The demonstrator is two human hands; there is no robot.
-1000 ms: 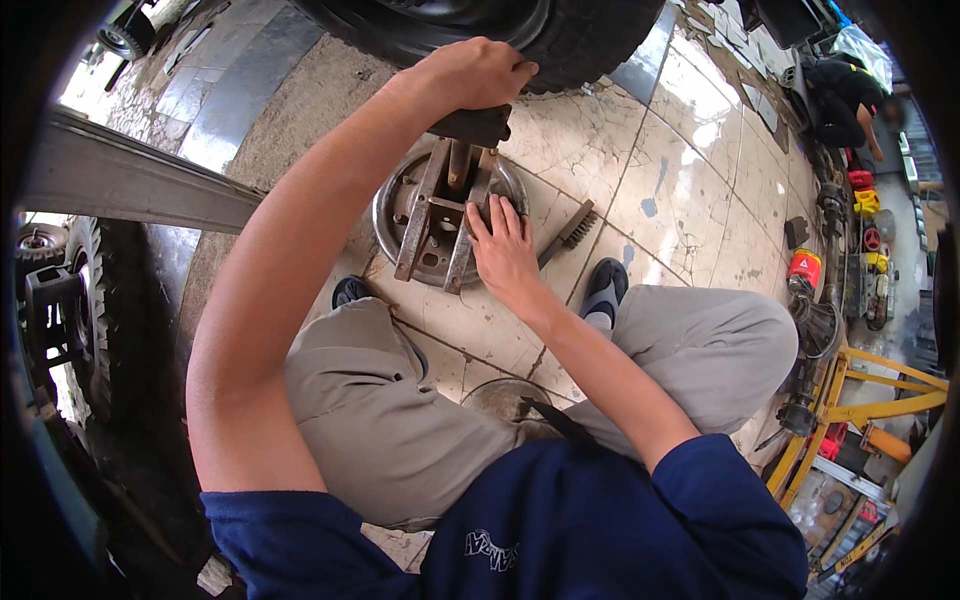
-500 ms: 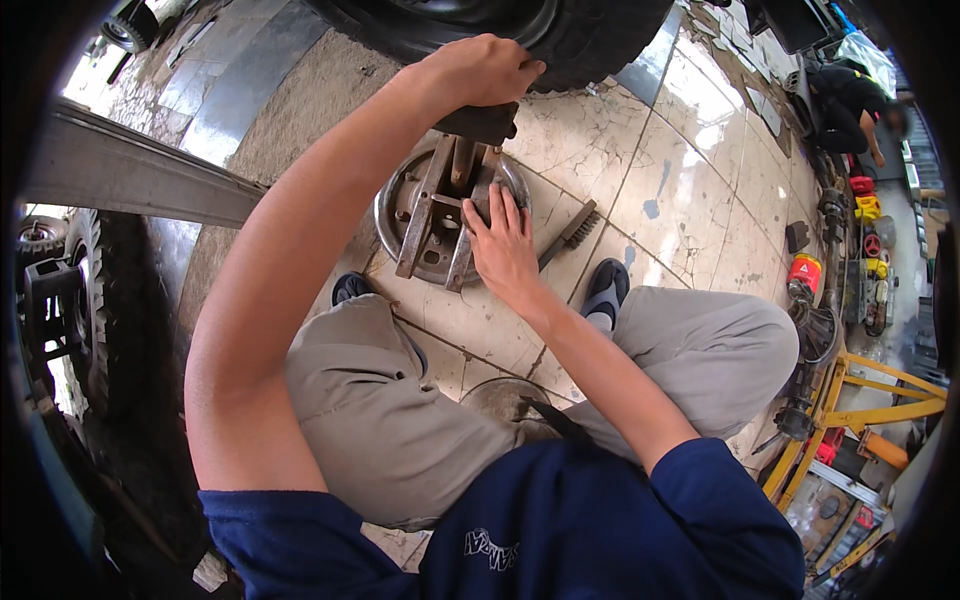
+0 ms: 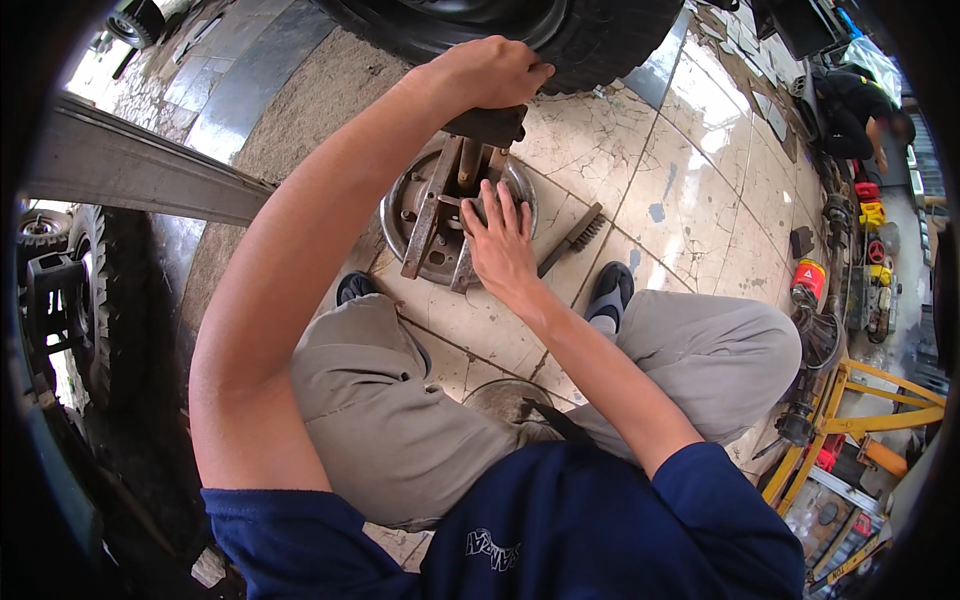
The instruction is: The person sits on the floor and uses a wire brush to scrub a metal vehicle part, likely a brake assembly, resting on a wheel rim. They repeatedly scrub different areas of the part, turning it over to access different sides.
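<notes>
The left hand (image 3: 490, 72) was clenched over a dark block-shaped tool head (image 3: 487, 125), its fingers hiding most of it. The right hand (image 3: 497, 238) lay open and flat, fingers spread on the round metal drum (image 3: 405, 210), covering its right side. Rusty bars (image 3: 432, 205) crossed the drum on the tiled floor (image 3: 640, 170). A wire brush (image 3: 572, 238) lay just beside the right hand; a tyre (image 3: 600, 35) ran off the top edge.

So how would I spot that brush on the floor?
Start at the big black tyre at the top, then drop to the round metal drum on the tiles. Just right of the right hand lies the wire brush, the only slim, bristled tool there.
</notes>
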